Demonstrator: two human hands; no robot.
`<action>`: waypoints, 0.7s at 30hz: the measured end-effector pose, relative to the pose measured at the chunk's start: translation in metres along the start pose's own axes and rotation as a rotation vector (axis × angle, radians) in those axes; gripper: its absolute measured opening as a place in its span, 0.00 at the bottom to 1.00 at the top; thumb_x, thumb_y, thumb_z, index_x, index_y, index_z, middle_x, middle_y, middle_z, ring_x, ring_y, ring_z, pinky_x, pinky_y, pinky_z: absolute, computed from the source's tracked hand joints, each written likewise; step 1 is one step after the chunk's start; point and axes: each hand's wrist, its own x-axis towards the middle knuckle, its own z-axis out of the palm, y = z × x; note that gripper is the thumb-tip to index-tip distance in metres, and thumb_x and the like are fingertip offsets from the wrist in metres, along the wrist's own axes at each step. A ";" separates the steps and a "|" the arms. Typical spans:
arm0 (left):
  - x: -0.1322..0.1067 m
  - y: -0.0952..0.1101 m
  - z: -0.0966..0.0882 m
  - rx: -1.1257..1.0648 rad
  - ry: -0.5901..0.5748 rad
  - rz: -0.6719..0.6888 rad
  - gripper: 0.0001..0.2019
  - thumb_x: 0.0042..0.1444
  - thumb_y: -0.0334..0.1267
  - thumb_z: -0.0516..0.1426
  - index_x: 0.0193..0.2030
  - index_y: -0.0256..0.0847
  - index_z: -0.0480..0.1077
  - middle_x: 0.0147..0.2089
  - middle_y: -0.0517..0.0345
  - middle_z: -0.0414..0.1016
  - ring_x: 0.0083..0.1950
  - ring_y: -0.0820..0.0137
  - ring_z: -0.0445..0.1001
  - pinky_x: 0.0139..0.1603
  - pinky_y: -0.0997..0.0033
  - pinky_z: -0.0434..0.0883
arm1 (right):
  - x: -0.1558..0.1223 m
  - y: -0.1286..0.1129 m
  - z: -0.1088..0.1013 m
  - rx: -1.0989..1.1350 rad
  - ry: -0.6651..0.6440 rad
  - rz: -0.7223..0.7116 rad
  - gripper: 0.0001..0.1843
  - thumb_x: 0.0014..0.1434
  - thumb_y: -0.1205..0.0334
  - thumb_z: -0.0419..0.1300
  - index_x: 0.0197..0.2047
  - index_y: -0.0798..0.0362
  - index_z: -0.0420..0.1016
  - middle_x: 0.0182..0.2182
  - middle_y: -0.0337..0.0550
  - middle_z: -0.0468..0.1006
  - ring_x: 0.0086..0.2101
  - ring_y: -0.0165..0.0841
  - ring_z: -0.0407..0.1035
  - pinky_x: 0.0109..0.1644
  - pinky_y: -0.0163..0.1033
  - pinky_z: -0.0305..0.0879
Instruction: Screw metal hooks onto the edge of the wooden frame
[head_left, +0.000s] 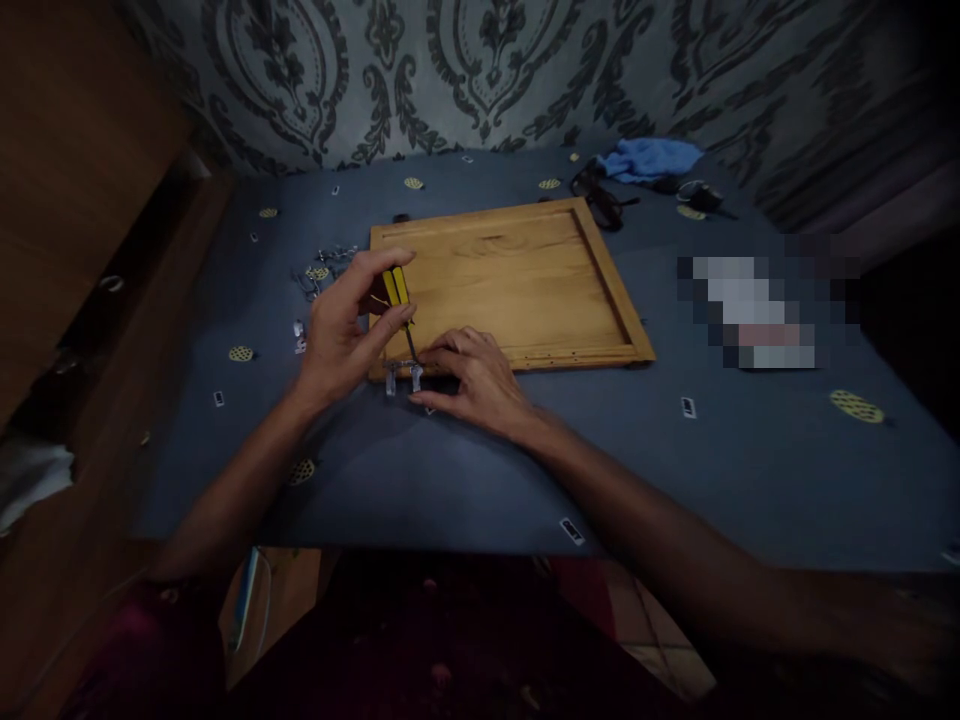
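A wooden panel with a raised frame (510,285) lies flat on the dark table covering. My left hand (345,320) grips a screwdriver (397,290) by its yellow and black handle, and the shaft points down at the panel's near left edge. At that edge sits a small metal hinge (416,376) with shiny plates hanging over the side. My right hand (476,380) rests there, its fingers bent around the edge beside the hinge and screwdriver tip. Whether those fingers pinch a small part is hidden.
Several loose metal pieces (326,265) lie left of the panel, with a small shiny part (299,335) nearer. Toward the back right are dark glasses (607,205), a blue cloth (649,158) and a black item (705,197). A blurred-out object (757,310) lies at right.
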 end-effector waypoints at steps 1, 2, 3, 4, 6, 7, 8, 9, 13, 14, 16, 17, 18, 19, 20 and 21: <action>0.001 -0.001 0.000 -0.013 -0.018 0.005 0.20 0.71 0.52 0.57 0.67 0.56 0.65 0.57 0.57 0.75 0.51 0.66 0.82 0.47 0.67 0.83 | 0.000 0.000 0.000 -0.001 0.000 0.001 0.32 0.64 0.34 0.64 0.55 0.53 0.83 0.49 0.53 0.80 0.49 0.48 0.70 0.53 0.52 0.62; 0.003 -0.002 0.001 -0.026 -0.033 0.011 0.20 0.71 0.51 0.57 0.67 0.57 0.64 0.58 0.57 0.75 0.51 0.66 0.82 0.47 0.66 0.83 | 0.000 0.000 0.000 -0.001 -0.001 0.003 0.32 0.64 0.34 0.64 0.55 0.53 0.83 0.49 0.53 0.80 0.49 0.48 0.70 0.54 0.52 0.62; 0.005 -0.003 0.001 -0.036 -0.046 0.019 0.21 0.71 0.50 0.58 0.68 0.57 0.64 0.59 0.57 0.75 0.50 0.66 0.82 0.47 0.66 0.83 | 0.000 0.000 0.000 -0.001 -0.001 0.005 0.31 0.64 0.34 0.64 0.55 0.52 0.83 0.49 0.53 0.80 0.49 0.48 0.70 0.54 0.53 0.62; 0.006 -0.004 0.001 -0.041 -0.057 0.026 0.20 0.71 0.50 0.58 0.68 0.57 0.64 0.60 0.57 0.75 0.50 0.66 0.82 0.47 0.65 0.83 | 0.000 0.000 0.000 -0.001 -0.001 0.007 0.31 0.64 0.34 0.63 0.54 0.52 0.83 0.50 0.53 0.80 0.49 0.48 0.70 0.54 0.53 0.63; 0.010 -0.005 0.001 -0.039 -0.071 0.038 0.20 0.71 0.48 0.59 0.67 0.56 0.65 0.61 0.56 0.75 0.48 0.66 0.83 0.46 0.65 0.83 | 0.000 0.000 0.000 -0.004 -0.001 0.009 0.31 0.63 0.34 0.64 0.54 0.52 0.83 0.50 0.52 0.80 0.49 0.48 0.70 0.54 0.52 0.63; 0.011 -0.005 0.001 -0.037 -0.079 0.040 0.20 0.70 0.47 0.59 0.67 0.56 0.66 0.61 0.56 0.76 0.48 0.66 0.83 0.47 0.65 0.83 | 0.000 -0.001 0.000 -0.006 0.000 0.010 0.31 0.63 0.34 0.65 0.54 0.52 0.83 0.50 0.52 0.81 0.49 0.48 0.70 0.54 0.52 0.63; 0.012 -0.005 0.001 -0.036 -0.087 0.041 0.20 0.70 0.47 0.59 0.66 0.55 0.66 0.60 0.56 0.76 0.48 0.66 0.83 0.47 0.65 0.83 | 0.000 -0.001 0.000 -0.008 0.000 0.010 0.31 0.63 0.34 0.65 0.54 0.52 0.83 0.50 0.52 0.81 0.49 0.48 0.71 0.54 0.52 0.63; 0.013 -0.005 0.002 -0.034 -0.096 0.041 0.19 0.70 0.46 0.59 0.66 0.55 0.67 0.60 0.55 0.76 0.48 0.66 0.82 0.48 0.65 0.83 | 0.000 -0.001 0.000 -0.010 0.000 0.011 0.30 0.62 0.35 0.66 0.54 0.52 0.83 0.49 0.52 0.81 0.49 0.48 0.71 0.54 0.51 0.63; 0.012 -0.003 0.003 -0.013 -0.104 0.042 0.20 0.71 0.48 0.58 0.67 0.54 0.66 0.60 0.54 0.76 0.52 0.65 0.82 0.47 0.66 0.83 | 0.000 -0.001 -0.001 -0.017 0.000 0.013 0.29 0.62 0.36 0.67 0.53 0.52 0.83 0.50 0.51 0.81 0.50 0.47 0.71 0.54 0.51 0.62; 0.010 -0.003 0.004 -0.007 -0.092 0.040 0.21 0.71 0.50 0.58 0.68 0.55 0.65 0.60 0.55 0.76 0.51 0.66 0.82 0.46 0.67 0.83 | 0.000 -0.002 -0.001 -0.017 0.000 0.012 0.29 0.62 0.37 0.67 0.54 0.52 0.83 0.50 0.52 0.81 0.50 0.48 0.71 0.54 0.51 0.62; 0.006 -0.003 0.005 0.002 -0.061 0.028 0.25 0.69 0.53 0.60 0.69 0.57 0.63 0.60 0.55 0.75 0.49 0.66 0.82 0.43 0.69 0.83 | 0.000 -0.002 -0.002 -0.018 -0.003 0.007 0.31 0.62 0.36 0.68 0.54 0.54 0.83 0.50 0.53 0.81 0.50 0.48 0.71 0.54 0.51 0.62; 0.003 -0.003 0.004 0.003 -0.043 0.015 0.26 0.68 0.55 0.60 0.69 0.58 0.62 0.60 0.55 0.75 0.49 0.67 0.82 0.42 0.69 0.83 | 0.000 -0.002 -0.002 -0.018 -0.005 0.005 0.31 0.62 0.36 0.67 0.54 0.54 0.83 0.50 0.53 0.81 0.50 0.48 0.71 0.54 0.50 0.62; 0.002 -0.003 0.003 -0.001 -0.023 -0.005 0.26 0.68 0.56 0.60 0.69 0.58 0.62 0.60 0.55 0.74 0.48 0.66 0.82 0.42 0.69 0.83 | 0.000 -0.002 -0.002 -0.019 -0.006 0.004 0.31 0.62 0.35 0.66 0.54 0.54 0.83 0.49 0.52 0.81 0.50 0.48 0.71 0.54 0.50 0.62; 0.000 -0.004 0.001 -0.011 -0.001 -0.028 0.26 0.68 0.56 0.60 0.69 0.58 0.62 0.60 0.54 0.74 0.49 0.66 0.82 0.43 0.69 0.83 | 0.000 -0.002 -0.002 -0.020 -0.006 0.004 0.31 0.62 0.34 0.66 0.54 0.53 0.83 0.49 0.52 0.81 0.50 0.47 0.71 0.54 0.50 0.62; -0.001 -0.004 -0.002 -0.025 0.022 -0.053 0.26 0.68 0.57 0.59 0.69 0.58 0.62 0.60 0.54 0.73 0.49 0.66 0.82 0.44 0.69 0.83 | 0.000 -0.001 -0.002 -0.021 -0.007 0.004 0.31 0.62 0.33 0.65 0.54 0.52 0.83 0.49 0.51 0.81 0.50 0.47 0.71 0.53 0.50 0.62; -0.001 -0.004 -0.005 -0.040 0.045 -0.077 0.26 0.68 0.57 0.60 0.69 0.58 0.61 0.61 0.53 0.72 0.50 0.66 0.82 0.45 0.68 0.83 | 0.000 -0.001 -0.002 -0.020 -0.007 0.004 0.31 0.62 0.33 0.65 0.53 0.52 0.83 0.48 0.51 0.81 0.49 0.47 0.71 0.53 0.50 0.63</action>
